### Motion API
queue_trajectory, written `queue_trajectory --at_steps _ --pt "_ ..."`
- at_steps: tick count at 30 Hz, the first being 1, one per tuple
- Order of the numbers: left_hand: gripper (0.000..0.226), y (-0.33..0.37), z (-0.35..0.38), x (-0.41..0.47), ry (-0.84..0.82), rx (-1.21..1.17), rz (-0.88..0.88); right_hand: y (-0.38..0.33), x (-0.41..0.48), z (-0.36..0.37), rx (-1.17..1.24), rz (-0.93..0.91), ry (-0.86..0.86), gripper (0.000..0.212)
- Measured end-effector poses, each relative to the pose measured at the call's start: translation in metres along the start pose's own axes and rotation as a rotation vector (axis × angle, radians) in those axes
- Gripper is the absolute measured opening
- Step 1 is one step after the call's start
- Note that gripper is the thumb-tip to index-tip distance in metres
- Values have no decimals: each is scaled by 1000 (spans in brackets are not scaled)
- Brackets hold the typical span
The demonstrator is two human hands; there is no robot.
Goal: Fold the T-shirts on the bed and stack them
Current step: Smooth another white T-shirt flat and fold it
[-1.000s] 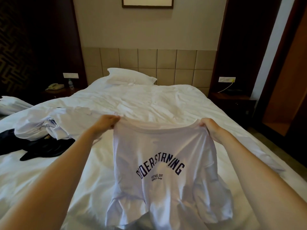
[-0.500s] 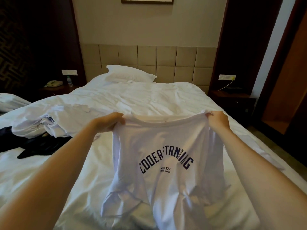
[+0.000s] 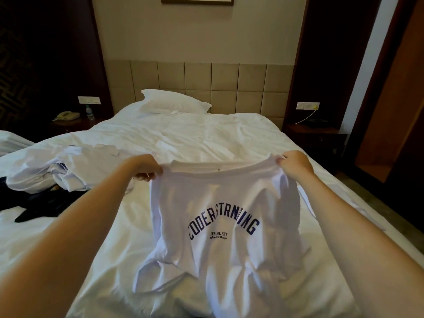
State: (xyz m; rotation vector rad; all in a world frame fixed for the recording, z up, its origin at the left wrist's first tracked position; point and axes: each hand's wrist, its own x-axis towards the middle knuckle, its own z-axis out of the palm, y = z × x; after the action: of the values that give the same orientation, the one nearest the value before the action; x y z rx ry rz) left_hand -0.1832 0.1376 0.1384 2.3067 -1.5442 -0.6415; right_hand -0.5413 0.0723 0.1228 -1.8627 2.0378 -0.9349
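A white T-shirt (image 3: pixel 220 203) with dark blue arched lettering hangs in front of me over the bed (image 3: pixel 195 136), its lower part crumpled on the sheet. My left hand (image 3: pixel 146 167) pinches its left shoulder and my right hand (image 3: pixel 294 165) pinches its right shoulder, stretching the neckline between them. A heap of white T-shirts (image 3: pixel 57 168) lies on the bed's left side, with a dark garment (image 3: pixel 39 205) beside and partly under it.
A white pillow (image 3: pixel 172 103) lies at the padded headboard. A nightstand with a phone (image 3: pixel 66 115) and a small bottle (image 3: pixel 90 112) stands at the left, another nightstand (image 3: pixel 316 134) at the right. A second bed's corner (image 3: pixel 11 143) shows far left.
Both hands have moved wider apart with the shirt's shoulders, pulling the neckline taut and spreading the shirt flatter, so more of the lettering shows.
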Motion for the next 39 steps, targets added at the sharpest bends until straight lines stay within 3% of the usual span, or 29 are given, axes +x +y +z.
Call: queue_trajectory --at_steps 4,8,10,14,19,23,27,31,34,39 --pt "31 7 4 -2 -153 -475 -34 -1 2 4 1 206 111 23" --pt "22 19 14 -5 -194 -748 -19 -11 4 5 440 458 84 18" --pt "30 23 21 -4 -193 -825 -4 -19 2 8 673 558 50 21" --pt "42 29 34 11 -177 -824 19 -19 8 35 775 387 155 26" --pt "41 44 61 52 22 -953 -36 -17 28 61 727 298 290 20" --pt "34 53 83 96 263 -855 23 -16 55 84 673 248 358 28" --pt "30 61 103 139 369 -724 46 -10 93 120 594 210 315 30" --pt "30 65 124 186 420 -560 47 5 128 172 459 129 110 34" --pt "27 67 137 224 425 -458 71 19 158 215 356 94 -102 54" --pt "32 58 153 288 416 -352 -34 36 204 269 261 49 -222 55"
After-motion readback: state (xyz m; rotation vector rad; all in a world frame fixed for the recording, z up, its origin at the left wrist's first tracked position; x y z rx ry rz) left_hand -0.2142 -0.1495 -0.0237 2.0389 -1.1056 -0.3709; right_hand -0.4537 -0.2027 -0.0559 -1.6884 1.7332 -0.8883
